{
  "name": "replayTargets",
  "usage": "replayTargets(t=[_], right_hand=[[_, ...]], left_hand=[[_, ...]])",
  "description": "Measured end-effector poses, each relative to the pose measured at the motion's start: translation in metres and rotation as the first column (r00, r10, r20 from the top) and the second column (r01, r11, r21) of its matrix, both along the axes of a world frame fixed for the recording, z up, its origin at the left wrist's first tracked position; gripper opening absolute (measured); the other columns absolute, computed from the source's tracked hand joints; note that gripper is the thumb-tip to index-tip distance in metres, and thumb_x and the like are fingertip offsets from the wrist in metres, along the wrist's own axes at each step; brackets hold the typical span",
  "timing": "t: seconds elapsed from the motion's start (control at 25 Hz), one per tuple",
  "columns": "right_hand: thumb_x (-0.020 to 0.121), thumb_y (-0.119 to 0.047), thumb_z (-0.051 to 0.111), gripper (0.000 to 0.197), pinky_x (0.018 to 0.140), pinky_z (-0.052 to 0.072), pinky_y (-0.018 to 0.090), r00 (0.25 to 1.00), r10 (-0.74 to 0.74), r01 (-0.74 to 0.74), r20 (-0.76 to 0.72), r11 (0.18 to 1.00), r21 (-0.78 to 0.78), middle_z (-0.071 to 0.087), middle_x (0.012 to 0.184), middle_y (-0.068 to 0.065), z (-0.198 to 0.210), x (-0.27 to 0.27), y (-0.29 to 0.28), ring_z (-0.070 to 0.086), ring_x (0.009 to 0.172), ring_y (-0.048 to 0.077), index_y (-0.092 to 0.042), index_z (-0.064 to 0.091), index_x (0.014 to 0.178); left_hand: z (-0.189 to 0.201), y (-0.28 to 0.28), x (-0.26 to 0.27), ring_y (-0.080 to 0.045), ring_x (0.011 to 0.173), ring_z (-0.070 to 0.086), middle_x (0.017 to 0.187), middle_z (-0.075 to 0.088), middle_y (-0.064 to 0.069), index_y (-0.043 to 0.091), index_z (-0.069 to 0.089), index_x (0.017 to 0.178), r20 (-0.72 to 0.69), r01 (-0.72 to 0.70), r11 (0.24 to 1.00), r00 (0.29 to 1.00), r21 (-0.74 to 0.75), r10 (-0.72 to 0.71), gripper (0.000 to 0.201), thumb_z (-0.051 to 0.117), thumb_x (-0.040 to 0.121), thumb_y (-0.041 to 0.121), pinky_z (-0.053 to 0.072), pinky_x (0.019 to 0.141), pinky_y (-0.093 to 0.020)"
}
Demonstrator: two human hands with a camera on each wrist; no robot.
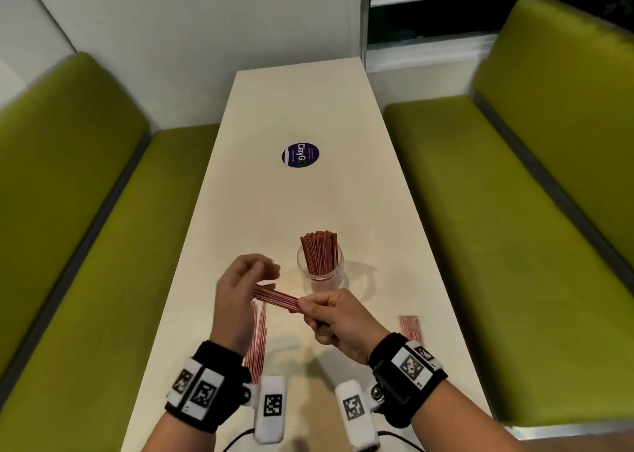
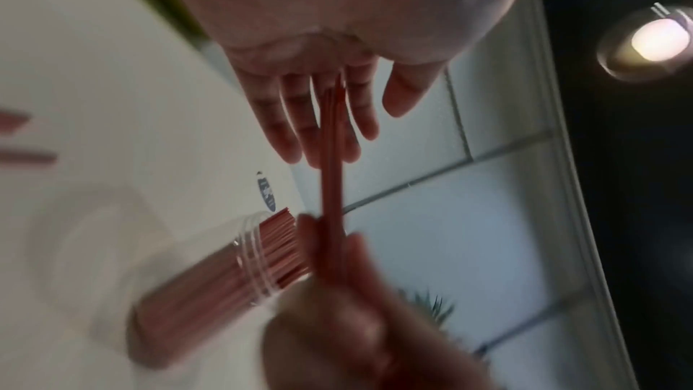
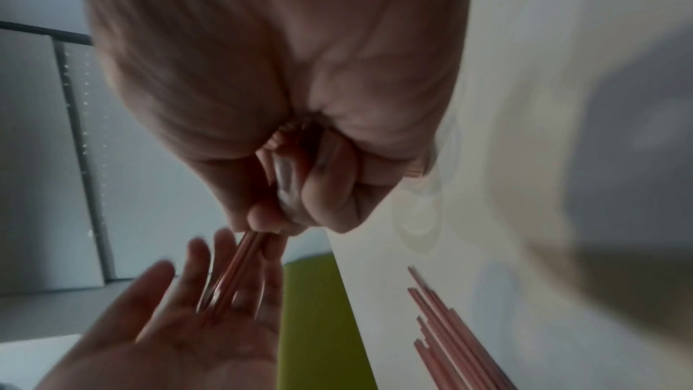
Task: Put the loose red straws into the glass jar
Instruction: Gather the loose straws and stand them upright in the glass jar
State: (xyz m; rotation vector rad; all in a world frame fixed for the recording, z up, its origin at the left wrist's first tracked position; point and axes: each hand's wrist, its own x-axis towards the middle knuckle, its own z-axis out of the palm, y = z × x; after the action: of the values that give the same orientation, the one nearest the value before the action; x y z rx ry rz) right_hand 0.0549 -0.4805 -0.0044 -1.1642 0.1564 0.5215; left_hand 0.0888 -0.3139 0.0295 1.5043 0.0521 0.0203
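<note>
At table centre, straw bundle (image 1: 276, 298) is hovering near jar (image 1: 319, 267), at its 7 o'clock. R hand (image 1: 338, 321) is gripping one end; L hand (image 1: 240, 293), fingers straight, is squaring tips, prob for clean insertion. More loose straws (image 1: 257, 341) are lying at 6 o'clock.

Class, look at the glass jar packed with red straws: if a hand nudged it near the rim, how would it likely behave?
The jar stands upright and narrow, with straws rising above its rim, so it may tip sooner than slide. Being clear glass on a smooth table, it could probably break if knocked off.
</note>
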Motion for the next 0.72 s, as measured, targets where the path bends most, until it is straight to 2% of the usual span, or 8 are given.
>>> replayTargets(t=[0.08, 0.16, 0.32, 0.4, 0.48, 0.56, 0.64, 0.72], right_hand=[[0.098, -0.018, 0.061, 0.023, 0.042, 0.021, 0.019, 0.999, -0.036, 0.039, 0.035, 0.996, -0.085, 0.04, 0.056, 0.002, 0.008, 0.005, 0.005, 0.025, 0.045, 0.01, -0.001, 0.071, 0.087], [0.097, -0.019, 0.063, 0.028, 0.04, 0.021, 0.019, 0.994, -0.061, 0.076, 0.095, 0.984, -0.162, 0.04, 0.051, 0.001, 0.013, 0.011, 0.004, 0.026, 0.043, 0.01, -0.004, 0.067, 0.073], [0.093, -0.019, 0.065, 0.036, 0.045, 0.032, 0.021, 0.967, -0.054, 0.154, 0.25, 0.903, -0.401, 0.045, 0.045, -0.001, 0.013, 0.022, -0.007, 0.037, 0.042, 0.01, -0.001, 0.064, 0.061], [0.089, -0.025, 0.066, 0.037, 0.049, 0.04, 0.029, 0.949, -0.027, 0.207, 0.315, 0.806, -0.555, 0.048, 0.043, -0.004, 0.016, 0.028, -0.005, 0.043, 0.045, 0.011, -0.008, 0.064, 0.057], [0.086, -0.029, 0.064, 0.036, 0.052, 0.048, 0.036, 0.932, -0.048, 0.281, 0.359, 0.72, -0.634, 0.053, 0.047, 0.002, 0.023, 0.037, -0.001, 0.047, 0.047, 0.012, -0.01, 0.061, 0.056], [0.087, -0.03, 0.062, 0.036, 0.052, 0.047, 0.034, 0.916, -0.074, 0.342, 0.393, 0.654, -0.675, 0.052, 0.048, 0.0, 0.031, 0.045, -0.001, 0.045, 0.047, 0.012, -0.01, 0.059, 0.058], [0.088, -0.031, 0.065, 0.031, 0.052, 0.047, 0.032, 0.915, -0.085, 0.337, 0.394, 0.696, -0.634, 0.057, 0.05, -0.003, 0.037, 0.052, -0.006, 0.052, 0.048, 0.014, -0.012, 0.063, 0.064], [0.089, -0.025, 0.072, 0.018, 0.051, 0.049, 0.03, 0.912, -0.161, 0.332, 0.377, 0.829, -0.449, 0.065, 0.057, 0.001, 0.04, 0.056, -0.013, 0.061, 0.052, 0.017, -0.01, 0.068, 0.079]], left_hand=[[-0.002, -0.011, -0.004, -0.026, 0.072, 0.068, 0.077, 0.07, -0.018, 0.004, 0.068, 0.084, 0.054, 0.084, 0.985, 0.994, 0.149, -0.093, 0.017, 0.06, 0.088, 0.018, 0.054, 0.065, -0.037], [-0.007, -0.013, -0.005, -0.027, 0.067, 0.067, 0.072, 0.069, -0.017, 0.003, 0.069, 0.079, 0.048, 0.128, 0.976, 0.989, 0.177, -0.138, 0.019, 0.061, 0.086, 0.019, 0.055, 0.062, -0.037], [-0.022, -0.005, -0.009, -0.013, 0.062, 0.063, 0.073, 0.072, -0.005, 0.018, 0.072, 0.08, 0.011, 0.199, 0.94, 0.978, 0.277, -0.211, 0.004, 0.072, 0.081, 0.022, 0.05, 0.058, -0.029], [-0.026, -0.012, -0.014, -0.009, 0.056, 0.059, 0.073, 0.072, -0.005, 0.019, 0.072, 0.08, 0.002, 0.19, 0.96, 0.981, 0.208, -0.195, 0.003, 0.074, 0.081, 0.016, 0.048, 0.056, -0.025], [-0.027, -0.021, -0.015, -0.01, 0.053, 0.055, 0.068, 0.071, -0.004, 0.009, 0.071, 0.083, -0.005, 0.152, 0.979, 0.988, 0.137, -0.153, 0.006, 0.073, 0.085, 0.003, 0.047, 0.055, -0.023], [-0.027, -0.025, -0.011, -0.015, 0.054, 0.053, 0.066, 0.068, -0.004, 0.001, 0.07, 0.085, -0.033, 0.132, 0.989, 0.991, 0.063, -0.13, 0.004, 0.069, 0.087, -0.002, 0.047, 0.055, -0.023], [-0.029, -0.025, -0.004, -0.018, 0.056, 0.051, 0.064, 0.062, -0.006, 0.002, 0.072, 0.084, -0.107, 0.115, 0.992, 0.987, -0.061, -0.121, 0.003, 0.071, 0.087, 0.003, 0.045, 0.055, -0.021], [-0.03, -0.023, 0.006, -0.015, 0.056, 0.047, 0.067, 0.058, -0.007, 0.005, 0.074, 0.082, -0.268, 0.022, 0.955, 0.958, -0.295, -0.105, 0.006, 0.074, 0.081, 0.011, 0.042, 0.052, -0.018]])
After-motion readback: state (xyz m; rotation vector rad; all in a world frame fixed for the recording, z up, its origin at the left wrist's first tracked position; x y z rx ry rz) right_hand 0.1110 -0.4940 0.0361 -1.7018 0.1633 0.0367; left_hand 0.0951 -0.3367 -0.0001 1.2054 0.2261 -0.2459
